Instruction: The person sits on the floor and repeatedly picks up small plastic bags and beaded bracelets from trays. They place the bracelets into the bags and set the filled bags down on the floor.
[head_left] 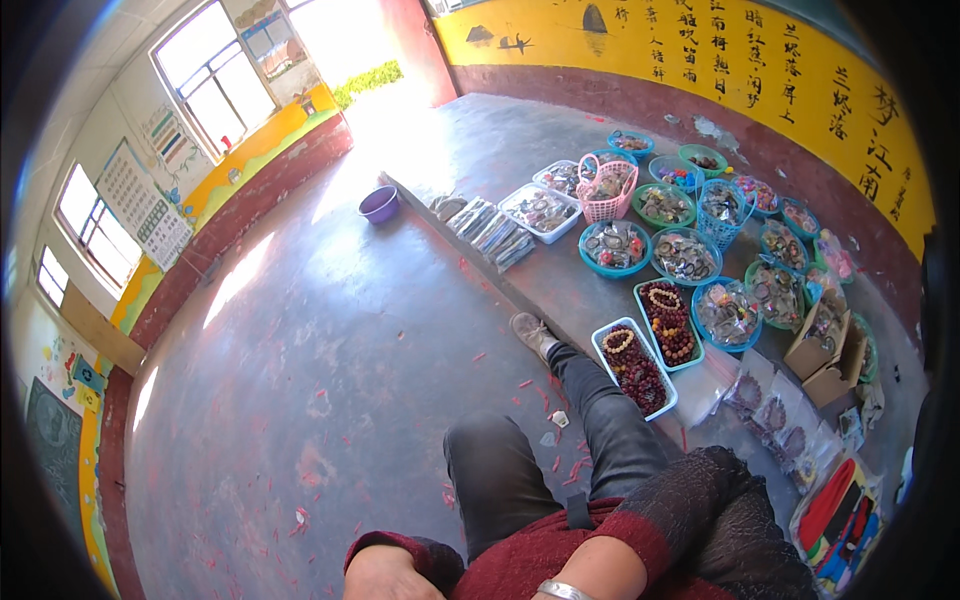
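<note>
Two hands sit at the very bottom edge of the frame: the left hand point(385, 578) shows only as a knuckled back emerging from a dark red cuff, and the right hand point(575, 580) is cut off at the wrist, where a silver bangle point(562, 590) shows, so whether either is open or closed, or has hold of anything, cannot be told. Both rest close to the lap, over dark trousers point(520, 470), with one leg stretched out toward a worn shoe point(530, 333) at the centre of the frame. Just right of that leg, on a raised concrete ledge point(545, 285), lies the nearest tray of dark red beaded bracelets point(635, 368), blue-rimmed and full, and touching it on the far side a second green-rimmed bead tray point(668, 322). Neither hand touches them. By the look of it, this is a pause between handlings, and any reach would call for the right arm to swing up and rightward across the knee to the nearer tray. Further right are clear packets point(770, 410) and an open cardboard box point(830, 350); beyond, round blue and green bowls of trinkets point(685, 255) spread toward the yellow wall, with a pink basket point(607, 190) among them. Far off at upper left of centre, a purple basin point(379, 204) stands on the grey floor point(300, 350) near the sunlit doorway.
</note>
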